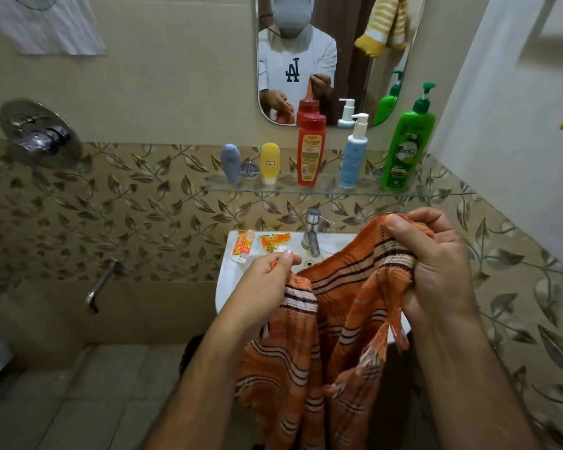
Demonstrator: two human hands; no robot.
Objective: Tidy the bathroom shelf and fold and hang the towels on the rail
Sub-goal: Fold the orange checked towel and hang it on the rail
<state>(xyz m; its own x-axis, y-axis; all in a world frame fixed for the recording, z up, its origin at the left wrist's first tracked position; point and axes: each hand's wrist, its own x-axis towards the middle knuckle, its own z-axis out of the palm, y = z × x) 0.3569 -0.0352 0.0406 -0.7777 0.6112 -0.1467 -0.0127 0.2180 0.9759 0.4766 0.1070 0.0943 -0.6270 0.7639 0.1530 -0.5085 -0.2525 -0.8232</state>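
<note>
Both hands hold an orange striped towel [338,319] over the sink [234,274]. The left hand [267,280] pinches one edge; the right hand [436,261] bunches another, higher. Above, a glass shelf [273,190] carries five bottles upright in a row, the green one [403,147] rightmost.

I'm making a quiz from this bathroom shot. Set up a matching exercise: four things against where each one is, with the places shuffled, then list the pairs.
Things:
1. green pump bottle
2. orange striped towel
3. small orange tubes
4. grey tube

Places:
A. left end of the glass shelf
B. on the sink rim, left of the tap
C. right end of the glass shelf
D. gripped by the left hand and right hand

Pairs: 1-C, 2-D, 3-B, 4-A
</note>
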